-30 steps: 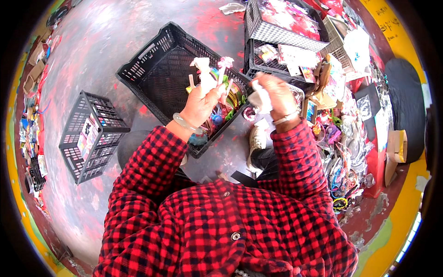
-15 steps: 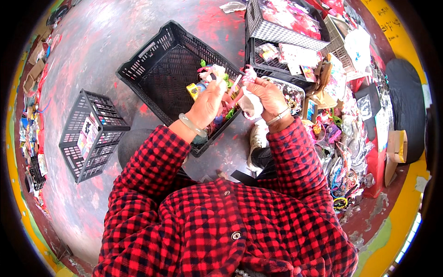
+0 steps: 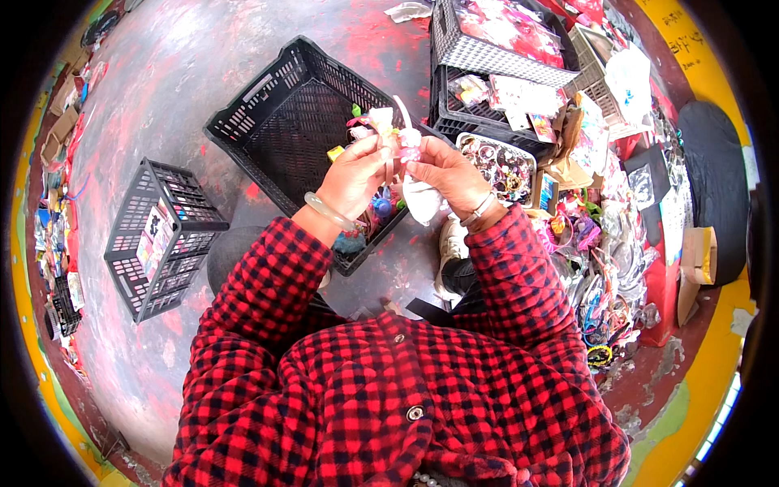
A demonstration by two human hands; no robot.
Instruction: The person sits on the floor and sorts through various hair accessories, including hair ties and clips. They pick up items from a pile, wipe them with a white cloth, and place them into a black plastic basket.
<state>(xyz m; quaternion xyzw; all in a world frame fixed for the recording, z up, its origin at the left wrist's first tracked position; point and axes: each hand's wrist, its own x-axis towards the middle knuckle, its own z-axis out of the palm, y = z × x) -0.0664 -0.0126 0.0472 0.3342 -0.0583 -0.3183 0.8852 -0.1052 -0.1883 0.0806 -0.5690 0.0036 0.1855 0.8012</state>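
My left hand and my right hand come together over the near right part of a large black crate. Between their pinched fingertips is a pink band, curved like a headband, with pink ornaments on it. A white, soft-looking piece hangs below the right fingers; whether it is joined to the band I cannot tell. Both hands are closed on the band. Beneath them in the crate lie colourful small goods, partly hidden: a yellow item, a blue one and a teal fluffy one.
A smaller black crate stands at the left. To the right are stacked crates, a white tray of hair ties, cardboard, and heaps of bagged trinkets. My shoe is beside the large crate.
The hands have drawn closer together, the left moving right and the right shifting slightly left. The pink band now stands upright between the fingertips, and the white piece hangs lower and further left.
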